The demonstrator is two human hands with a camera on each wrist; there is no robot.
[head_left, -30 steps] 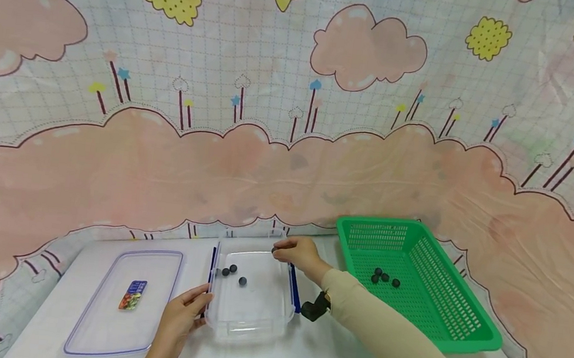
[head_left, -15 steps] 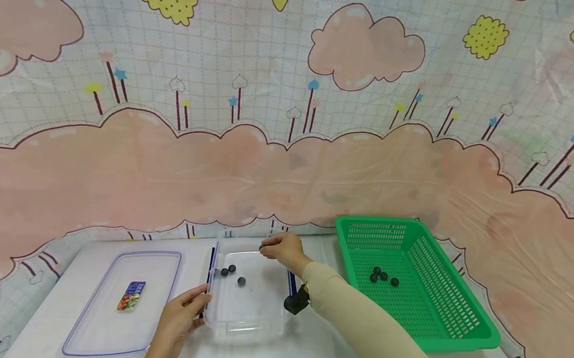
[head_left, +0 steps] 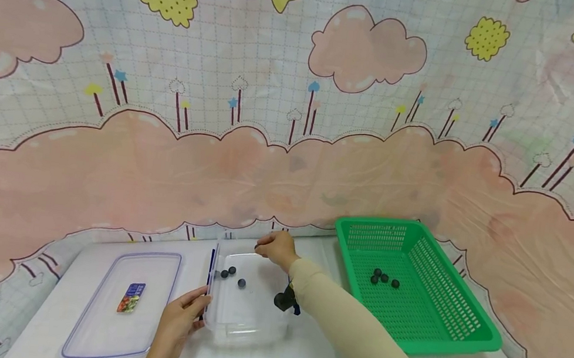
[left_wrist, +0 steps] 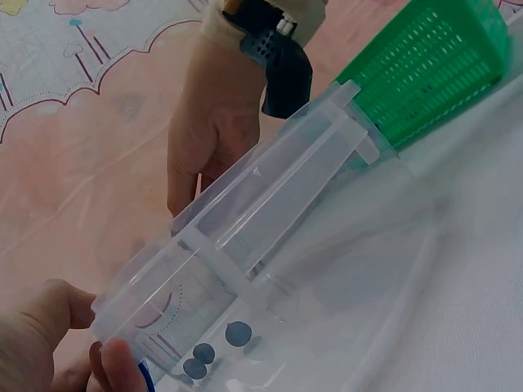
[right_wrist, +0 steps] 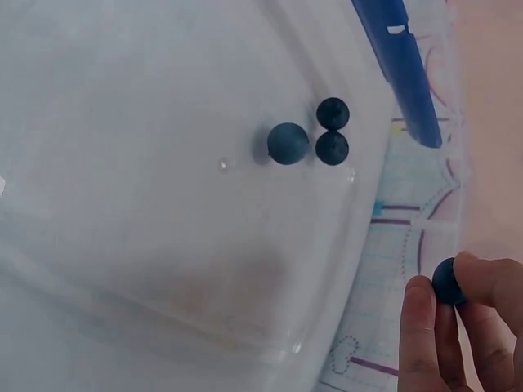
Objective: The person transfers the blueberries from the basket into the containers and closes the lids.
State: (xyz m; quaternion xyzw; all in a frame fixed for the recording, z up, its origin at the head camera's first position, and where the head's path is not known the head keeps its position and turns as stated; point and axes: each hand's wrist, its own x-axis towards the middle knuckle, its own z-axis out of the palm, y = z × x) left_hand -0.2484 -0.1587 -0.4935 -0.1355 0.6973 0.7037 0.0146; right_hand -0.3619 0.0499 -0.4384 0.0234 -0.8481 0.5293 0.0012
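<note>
A clear plastic container [head_left: 250,316] stands on the white table and holds three dark balls [head_left: 232,275]. My left hand [head_left: 185,315] grips its left rim by the blue latch [head_left: 210,273]; the thumb [left_wrist: 51,314] and a finger close on the corner. My right hand [head_left: 261,248] hovers over the container's far edge and pinches one dark ball [right_wrist: 448,281] between thumb and fingertips [right_wrist: 418,304]. In the right wrist view the three balls [right_wrist: 310,137] lie together on the container floor, below and left of the held one.
The container's lid [head_left: 90,322] lies flat to the left with a small label on it. A green mesh basket [head_left: 454,322] with several dark balls [head_left: 383,277] stands to the right. A patterned cloth backdrop rises behind the table.
My right hand has carried the pinched ball leftward along the container's far edge. The left hand and the three balls in the container have stayed put.
</note>
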